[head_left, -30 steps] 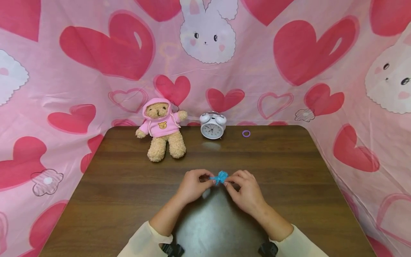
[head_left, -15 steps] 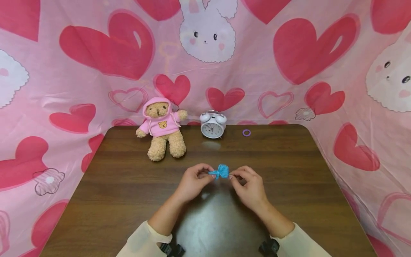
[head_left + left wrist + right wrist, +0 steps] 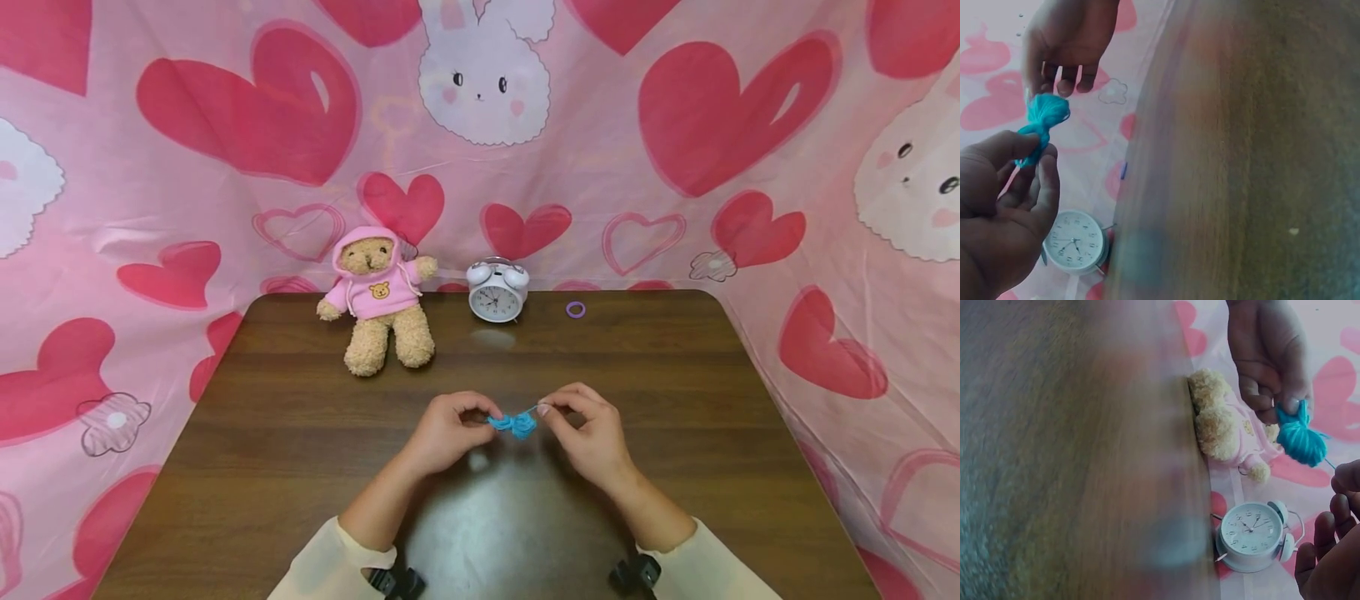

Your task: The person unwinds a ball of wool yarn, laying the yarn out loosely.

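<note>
A small bundle of bright blue yarn, cinched near its middle, is held over the table between both hands. My left hand pinches its narrower left end between thumb and fingers; the left wrist view shows that grip on the yarn bundle close up. From the rounded right end a thin yarn strand runs to my right hand, whose thumb and forefinger pinch it. The remaining fingers of the right hand are curved and hold nothing.
Along the back of the brown wooden table sit a teddy bear in a pink hoodie, a white alarm clock and a purple ring. A pink heart-print cloth hangs behind and at both sides.
The right hand has drawn slightly away to the right, and a strand now shows stretched between it and the bundle. The bundle rose a little, then dropped back and tilted.
</note>
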The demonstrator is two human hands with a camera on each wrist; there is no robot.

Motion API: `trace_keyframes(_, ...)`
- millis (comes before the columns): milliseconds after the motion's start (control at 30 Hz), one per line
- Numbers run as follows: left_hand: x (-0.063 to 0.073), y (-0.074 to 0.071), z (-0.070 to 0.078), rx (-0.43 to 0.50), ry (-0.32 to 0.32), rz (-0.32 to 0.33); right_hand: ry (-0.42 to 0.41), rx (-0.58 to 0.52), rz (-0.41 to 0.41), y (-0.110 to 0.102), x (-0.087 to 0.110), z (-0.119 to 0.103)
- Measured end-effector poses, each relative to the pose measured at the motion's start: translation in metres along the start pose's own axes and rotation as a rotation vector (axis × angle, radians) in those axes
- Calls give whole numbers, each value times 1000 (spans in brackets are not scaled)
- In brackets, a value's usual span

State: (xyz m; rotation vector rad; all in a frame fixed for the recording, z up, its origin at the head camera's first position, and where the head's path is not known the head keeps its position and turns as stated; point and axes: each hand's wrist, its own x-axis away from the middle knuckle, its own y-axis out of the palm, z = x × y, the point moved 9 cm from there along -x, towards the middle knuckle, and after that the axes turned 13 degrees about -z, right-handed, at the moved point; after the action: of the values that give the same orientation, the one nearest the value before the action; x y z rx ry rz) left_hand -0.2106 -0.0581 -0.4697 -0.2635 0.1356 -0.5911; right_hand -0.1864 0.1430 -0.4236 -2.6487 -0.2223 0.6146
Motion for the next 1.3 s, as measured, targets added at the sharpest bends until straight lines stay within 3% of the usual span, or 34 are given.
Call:
trace_keyframes(133,0,0,4,-69,28,0,-20,-36,-15,-3,-1,-22)
trace_keyframes(267,0,-4,0,-50,-8,52,-57,-57,-28,-5,0,-34)
trace_keyframes(333,1,-7,-4,18,-38,88,-74,-63,-28,-5,1,-37)
trace_keyframes(433,2,-10,-14,218,-66,121,-82,-74,-22,-7,2,-37)
trace_keyframes(600,4,-11,-19,535,-17,125,-74,-112,-8,-10,4,-32)
trace_keyframes(733,5,-9,-14,661,32,95,-67,-141,-10,-11,5,-28)
trace_keyframes(833,6,-9,-11,692,56,61,-59,-165,-5,-12,3,-26)
trace_keyframes(933,8,-10,-8,606,83,4,-43,-193,8,-16,2,-24)
trace_keyframes(1067,10,-12,-4,349,66,-52,-32,-206,23,-19,3,-8)
trace_keyframes(1200,13,-16,-6,150,-14,-18,-42,-217,8,-17,6,9)
trace_keyframes(1300,14,-20,-11,111,-68,57,-48,-227,-11,-15,8,7)
